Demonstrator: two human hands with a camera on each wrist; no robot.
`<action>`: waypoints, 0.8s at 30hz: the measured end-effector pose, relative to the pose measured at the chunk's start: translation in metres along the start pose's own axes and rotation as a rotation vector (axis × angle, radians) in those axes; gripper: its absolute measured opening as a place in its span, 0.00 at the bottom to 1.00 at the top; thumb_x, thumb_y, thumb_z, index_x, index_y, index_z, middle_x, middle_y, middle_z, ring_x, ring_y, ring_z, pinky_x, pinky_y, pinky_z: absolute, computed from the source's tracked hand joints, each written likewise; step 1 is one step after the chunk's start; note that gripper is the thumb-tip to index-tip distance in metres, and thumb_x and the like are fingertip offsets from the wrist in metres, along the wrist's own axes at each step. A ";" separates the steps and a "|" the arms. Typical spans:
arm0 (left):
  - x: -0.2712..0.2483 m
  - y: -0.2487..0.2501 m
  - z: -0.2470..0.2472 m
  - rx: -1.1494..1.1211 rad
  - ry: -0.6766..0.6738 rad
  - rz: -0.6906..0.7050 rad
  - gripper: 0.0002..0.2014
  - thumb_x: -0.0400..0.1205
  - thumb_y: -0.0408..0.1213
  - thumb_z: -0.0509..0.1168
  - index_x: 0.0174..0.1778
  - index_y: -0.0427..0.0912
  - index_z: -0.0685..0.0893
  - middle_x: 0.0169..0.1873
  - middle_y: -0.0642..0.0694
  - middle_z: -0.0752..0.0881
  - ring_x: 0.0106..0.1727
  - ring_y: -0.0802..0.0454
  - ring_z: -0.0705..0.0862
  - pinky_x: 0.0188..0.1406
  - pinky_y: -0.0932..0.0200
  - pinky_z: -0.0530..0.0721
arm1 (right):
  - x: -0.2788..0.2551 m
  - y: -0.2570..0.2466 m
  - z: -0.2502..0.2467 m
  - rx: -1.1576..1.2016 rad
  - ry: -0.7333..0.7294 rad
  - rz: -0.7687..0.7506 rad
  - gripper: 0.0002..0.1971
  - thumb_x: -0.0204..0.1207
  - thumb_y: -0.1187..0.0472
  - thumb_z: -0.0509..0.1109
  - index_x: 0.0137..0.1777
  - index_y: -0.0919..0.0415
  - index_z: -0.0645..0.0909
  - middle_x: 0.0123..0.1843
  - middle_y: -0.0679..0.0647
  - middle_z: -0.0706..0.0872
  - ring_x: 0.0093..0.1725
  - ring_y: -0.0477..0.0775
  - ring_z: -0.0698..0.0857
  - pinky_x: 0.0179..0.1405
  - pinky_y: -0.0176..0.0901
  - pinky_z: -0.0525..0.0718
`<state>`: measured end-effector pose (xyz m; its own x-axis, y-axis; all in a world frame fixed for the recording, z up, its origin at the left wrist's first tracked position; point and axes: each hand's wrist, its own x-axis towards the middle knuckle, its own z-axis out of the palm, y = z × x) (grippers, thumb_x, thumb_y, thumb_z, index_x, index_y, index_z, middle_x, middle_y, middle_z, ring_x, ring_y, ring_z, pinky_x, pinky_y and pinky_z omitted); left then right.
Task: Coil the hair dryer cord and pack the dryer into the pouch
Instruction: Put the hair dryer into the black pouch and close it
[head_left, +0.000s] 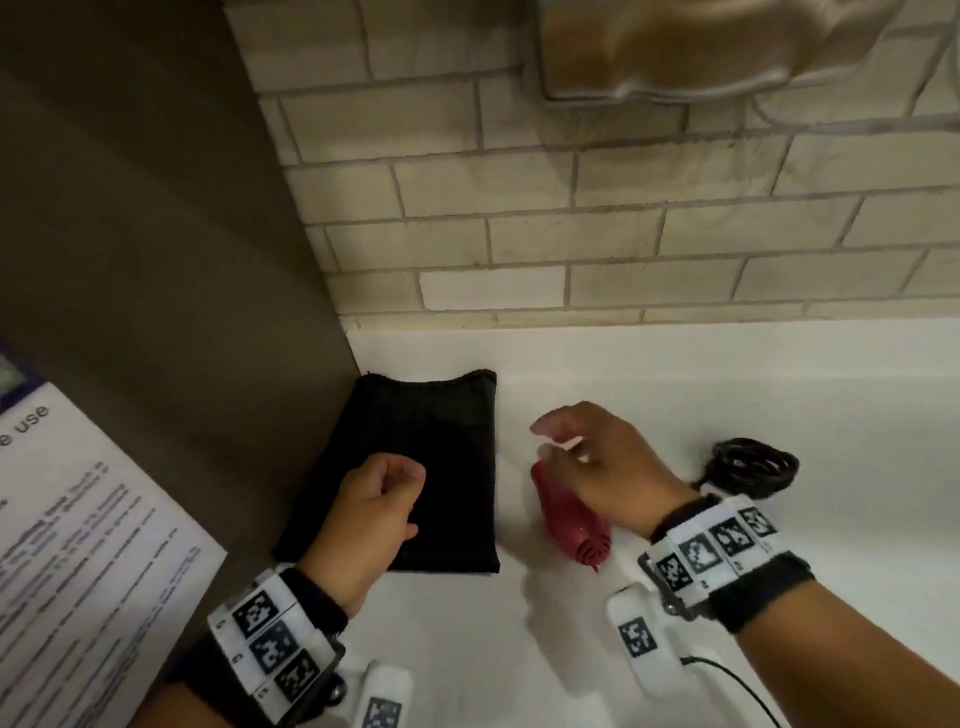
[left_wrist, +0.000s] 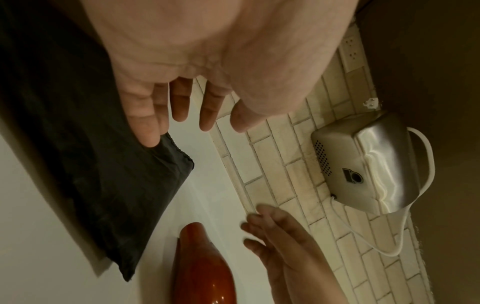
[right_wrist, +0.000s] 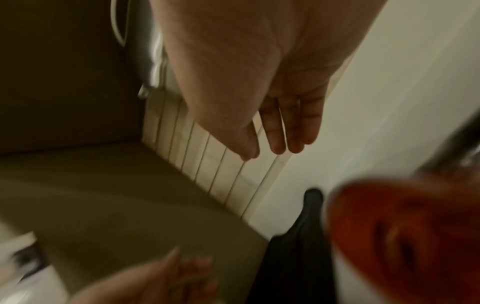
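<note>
— Dryer (head_left: 569, 522) lies where?
— On the white counter (head_left: 727, 389), under the right hand (head_left: 602, 467), whose fingers are spread, perhaps not touching. The left hand (head_left: 363, 519) hovers, loosely curled, over the black pouch (head_left: 447, 415). The coiled cord (head_left: 753, 465) lies right.

Glossy red plastic dryer (left_wrist: 205, 273), matt black pouch (head_left: 431, 467) — seemingly cloth

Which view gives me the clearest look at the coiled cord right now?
The head view. There the coiled black cord lies in full on the white counter, just beyond the right hand. The left wrist view does not show it, and the right wrist view shows only a dark blur at its right edge.
</note>
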<state>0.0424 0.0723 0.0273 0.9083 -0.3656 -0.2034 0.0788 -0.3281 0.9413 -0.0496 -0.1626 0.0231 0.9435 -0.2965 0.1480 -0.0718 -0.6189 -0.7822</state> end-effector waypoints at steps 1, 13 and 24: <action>0.002 -0.001 -0.002 0.013 0.002 0.000 0.05 0.86 0.38 0.62 0.50 0.48 0.84 0.59 0.42 0.82 0.57 0.46 0.84 0.49 0.53 0.86 | 0.006 -0.009 0.018 -0.028 -0.085 -0.038 0.13 0.82 0.57 0.70 0.64 0.48 0.85 0.62 0.48 0.84 0.58 0.42 0.84 0.56 0.26 0.77; 0.028 -0.015 -0.028 0.251 0.094 -0.005 0.11 0.78 0.52 0.63 0.49 0.52 0.84 0.56 0.41 0.82 0.51 0.43 0.86 0.58 0.40 0.88 | 0.068 -0.001 0.132 -0.712 -0.455 0.045 0.38 0.77 0.37 0.63 0.86 0.44 0.60 0.88 0.60 0.61 0.84 0.68 0.62 0.79 0.61 0.68; 0.102 -0.007 0.000 0.439 0.015 -0.038 0.21 0.83 0.48 0.61 0.73 0.53 0.73 0.56 0.38 0.88 0.44 0.38 0.92 0.41 0.47 0.92 | 0.032 -0.021 0.128 -0.388 -0.420 -0.002 0.13 0.76 0.51 0.70 0.51 0.60 0.87 0.54 0.58 0.87 0.52 0.60 0.87 0.48 0.45 0.83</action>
<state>0.1343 0.0379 -0.0003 0.9143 -0.3344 -0.2287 -0.0670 -0.6816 0.7286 0.0237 -0.0663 -0.0332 0.9857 -0.0296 -0.1658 -0.1085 -0.8646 -0.4906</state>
